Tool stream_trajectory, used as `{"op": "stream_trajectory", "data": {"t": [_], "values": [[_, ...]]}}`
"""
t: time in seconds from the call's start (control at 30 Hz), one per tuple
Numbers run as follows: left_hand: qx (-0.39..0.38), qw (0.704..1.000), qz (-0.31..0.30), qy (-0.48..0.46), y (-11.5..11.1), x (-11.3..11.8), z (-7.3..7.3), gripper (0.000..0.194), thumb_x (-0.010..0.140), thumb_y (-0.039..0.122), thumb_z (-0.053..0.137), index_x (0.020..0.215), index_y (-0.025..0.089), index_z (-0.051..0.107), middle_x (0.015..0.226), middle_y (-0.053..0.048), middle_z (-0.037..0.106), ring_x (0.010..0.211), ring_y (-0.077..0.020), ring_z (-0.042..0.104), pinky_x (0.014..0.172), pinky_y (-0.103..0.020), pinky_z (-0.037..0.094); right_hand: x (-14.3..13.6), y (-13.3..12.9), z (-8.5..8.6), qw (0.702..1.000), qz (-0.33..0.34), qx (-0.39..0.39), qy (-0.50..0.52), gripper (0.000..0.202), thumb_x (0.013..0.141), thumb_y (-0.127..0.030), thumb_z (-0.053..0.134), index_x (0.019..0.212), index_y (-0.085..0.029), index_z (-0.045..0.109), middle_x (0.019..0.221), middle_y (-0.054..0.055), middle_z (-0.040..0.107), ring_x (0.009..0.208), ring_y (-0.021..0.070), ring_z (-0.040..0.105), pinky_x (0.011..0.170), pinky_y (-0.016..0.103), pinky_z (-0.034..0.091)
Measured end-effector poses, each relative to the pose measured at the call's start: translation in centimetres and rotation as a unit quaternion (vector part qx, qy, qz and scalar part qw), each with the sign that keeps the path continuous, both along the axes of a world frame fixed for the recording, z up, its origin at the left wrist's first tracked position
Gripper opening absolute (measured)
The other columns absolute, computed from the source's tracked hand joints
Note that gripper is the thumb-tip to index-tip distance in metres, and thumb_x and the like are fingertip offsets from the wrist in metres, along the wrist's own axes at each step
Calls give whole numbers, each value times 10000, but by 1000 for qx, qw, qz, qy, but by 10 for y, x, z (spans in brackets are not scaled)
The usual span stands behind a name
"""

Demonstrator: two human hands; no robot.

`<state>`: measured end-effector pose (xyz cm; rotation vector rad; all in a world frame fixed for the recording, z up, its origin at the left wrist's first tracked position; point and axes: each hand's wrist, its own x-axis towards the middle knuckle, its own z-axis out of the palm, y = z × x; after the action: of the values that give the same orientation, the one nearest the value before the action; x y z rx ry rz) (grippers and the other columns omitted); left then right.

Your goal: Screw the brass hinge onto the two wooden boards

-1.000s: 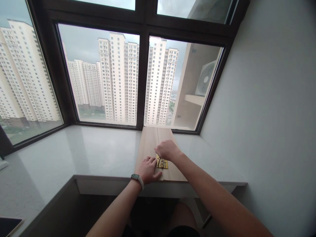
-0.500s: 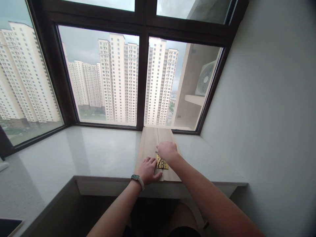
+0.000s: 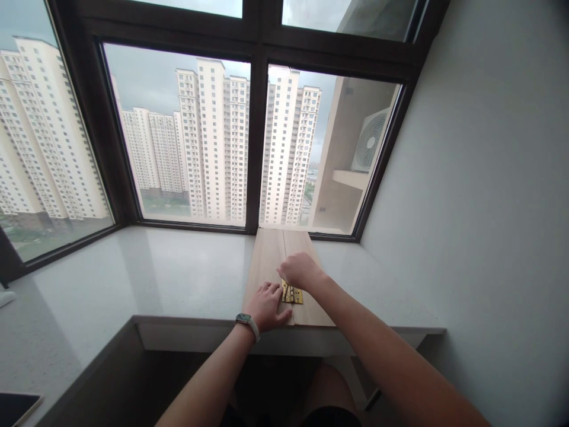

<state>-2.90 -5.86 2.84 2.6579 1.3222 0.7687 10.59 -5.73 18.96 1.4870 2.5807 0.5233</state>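
Two pale wooden boards lie side by side on the sill, the left board (image 3: 262, 255) and the right board (image 3: 310, 313), with a thin seam between them. A gold hinge (image 3: 293, 295) rests across that seam near the front ends. My left hand (image 3: 267, 305), wearing a watch (image 3: 244, 320) at the wrist, presses flat on the left board beside the hinge, fingers stretched and thumb out. My right hand (image 3: 302, 270) is a closed fist just above the hinge's far edge and hides part of it. Whatever the fist holds is hidden from me.
The white sill (image 3: 186, 273) ends in a front edge close to my forearms. A dark window frame (image 3: 256, 148) stands behind the boards' far ends, and a pale wall (image 3: 480, 196) rises at right. A dark flat object (image 3: 18, 408) lies at the lower left.
My right fist has turned, its wrist shifting slightly right, and its thumb side has moved a little left. My left hand, the hinge and the boards stay in place.
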Motion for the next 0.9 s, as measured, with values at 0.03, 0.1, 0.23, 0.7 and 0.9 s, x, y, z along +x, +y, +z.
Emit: {"op": "stream_trajectory", "data": {"t": [0.03, 0.1, 0.23, 0.7, 0.9], "values": [[-1, 1000, 0, 0, 0, 0, 0, 590, 850, 623, 556, 1313, 259, 536, 1296, -94, 579, 1218, -335, 470, 1047, -482, 380, -1, -1, 0, 1000, -9, -1, 5, 447, 996, -406, 408, 968, -146, 770, 929, 169, 750, 885, 259, 713, 769, 328, 496], [-3, 1000, 1, 1, -1, 0, 1, 584, 850, 620, 556, 1314, 265, 538, 1302, -93, 577, 1225, -338, 466, 1052, -485, 373, -1, -3, 1, 999, -30, 1, 19, 414, 973, -432, 458, 987, -149, 760, 946, 168, 748, 901, 256, 709, 783, 323, 494], [-9, 1000, 5, 4, -1, 0, 1, 595, 850, 614, 556, 1333, 267, 527, 1323, -98, 566, 1242, -343, 453, 1059, -491, 358, -4, -1, 0, 993, -103, 19, 57, 411, 943, -488, 504, 1018, -164, 746, 977, 170, 745, 914, 256, 703, 788, 328, 494], [-3, 1000, 6, 4, -1, 1, 0, 599, 845, 612, 567, 1330, 264, 523, 1323, -98, 565, 1238, -345, 459, 1060, -492, 363, -5, 13, -13, 980, -174, 30, 92, 421, 992, -366, 404, 1048, -152, 762, 996, 201, 746, 916, 263, 721, 760, 332, 514], [0, 1000, 1, -6, 0, 0, -1, 596, 841, 619, 566, 1311, 254, 535, 1303, -101, 576, 1223, -345, 467, 1052, -488, 373, 1, 4, -6, 999, -19, 26, 14, 457, 1001, -366, 375, 966, -154, 778, 924, 184, 753, 880, 275, 719, 785, 364, 506]]}}
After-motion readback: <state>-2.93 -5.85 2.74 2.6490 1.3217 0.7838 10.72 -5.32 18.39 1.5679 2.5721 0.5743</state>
